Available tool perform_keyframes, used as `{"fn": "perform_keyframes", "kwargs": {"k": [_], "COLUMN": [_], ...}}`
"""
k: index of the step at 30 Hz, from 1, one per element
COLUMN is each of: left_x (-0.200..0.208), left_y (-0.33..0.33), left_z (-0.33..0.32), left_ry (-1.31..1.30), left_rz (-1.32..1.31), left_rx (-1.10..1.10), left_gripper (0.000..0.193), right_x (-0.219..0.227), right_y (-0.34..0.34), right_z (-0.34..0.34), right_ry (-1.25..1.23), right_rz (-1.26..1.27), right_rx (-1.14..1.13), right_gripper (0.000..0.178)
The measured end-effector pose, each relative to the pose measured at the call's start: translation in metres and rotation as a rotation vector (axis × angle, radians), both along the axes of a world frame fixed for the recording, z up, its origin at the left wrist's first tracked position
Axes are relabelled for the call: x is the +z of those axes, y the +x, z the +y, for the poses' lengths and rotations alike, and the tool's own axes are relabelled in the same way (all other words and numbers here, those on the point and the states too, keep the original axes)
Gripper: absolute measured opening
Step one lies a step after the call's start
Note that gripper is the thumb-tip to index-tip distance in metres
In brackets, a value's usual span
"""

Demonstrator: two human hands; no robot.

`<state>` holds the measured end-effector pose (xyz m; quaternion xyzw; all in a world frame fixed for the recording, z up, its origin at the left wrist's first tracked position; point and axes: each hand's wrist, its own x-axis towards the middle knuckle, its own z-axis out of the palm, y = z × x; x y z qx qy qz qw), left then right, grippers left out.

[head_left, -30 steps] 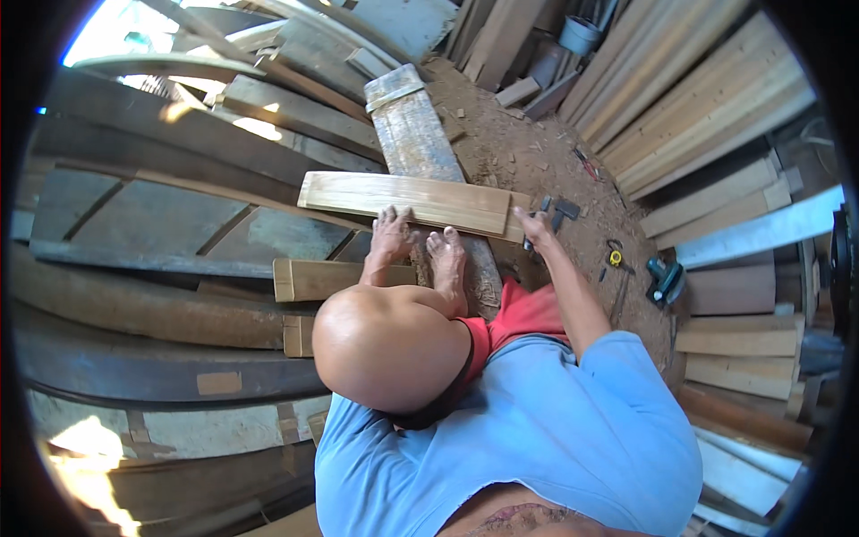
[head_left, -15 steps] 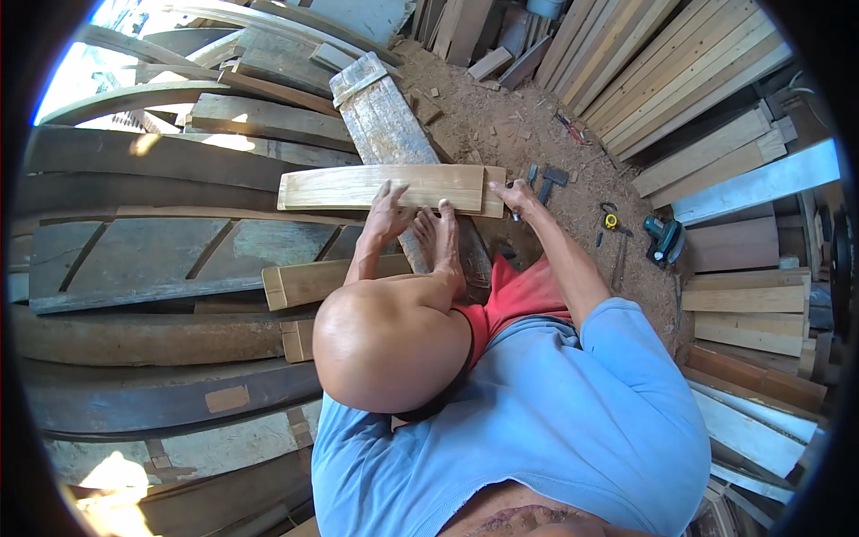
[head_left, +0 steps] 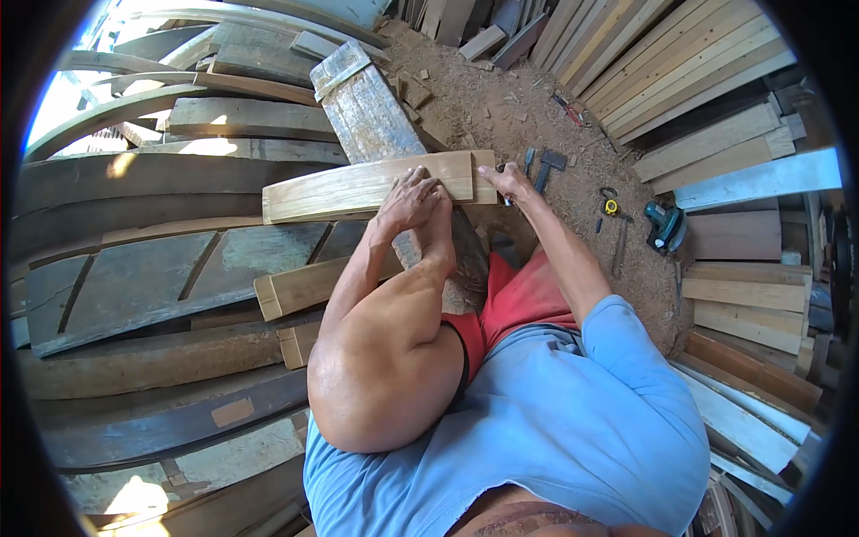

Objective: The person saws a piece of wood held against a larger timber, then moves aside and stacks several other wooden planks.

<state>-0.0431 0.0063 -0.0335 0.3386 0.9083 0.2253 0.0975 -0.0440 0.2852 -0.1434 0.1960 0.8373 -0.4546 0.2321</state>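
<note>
A pale, slightly curved wooden board lies across a worn, dirt-smeared plank. Beneath its right end a second light board shows. My left hand is closed over the curved board's near edge, its fingers close together and partly covering my bare foot, which presses at the same edge. By the right end of the boards, my right hand is closed round a small dark tool; only bits of it show, so its kind is unclear.
On the sawdust-covered ground at the right lie a hammer, a yellow tape measure, red-handled pliers and a green power tool. Stacked dark timbers fill the left side. Upright planks stand at the far right.
My left hand has come down from spread fingers on the board to closed fingers over its near edge and my foot. The board's left end has swung slightly nearer. My knee has shifted.
</note>
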Motion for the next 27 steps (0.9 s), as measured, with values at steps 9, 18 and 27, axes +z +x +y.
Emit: {"fn": "perform_keyframes", "kwargs": {"k": [9, 18, 27], "left_x": [-0.017, -0.009, 0.007], "left_y": [-0.045, -0.052, -0.047], "left_z": [-0.005, 0.02, 0.037], "left_ry": [-0.048, -0.238, -0.272], "left_rz": [0.005, -0.235, -0.299], "left_rx": [0.193, 0.359, 0.357], "left_gripper": [0.064, 0.059, 0.058], "right_x": [0.041, 0.092, 0.227], "right_y": [-0.009, -0.007, 0.04], "right_z": [-0.032, 0.04, 0.07], "right_ry": [-0.19, -0.042, -0.297], "right_rz": [0.073, 0.095, 0.371], "right_rx": [0.08, -0.106, -0.099], "right_gripper": [0.062, 0.063, 0.05]}}
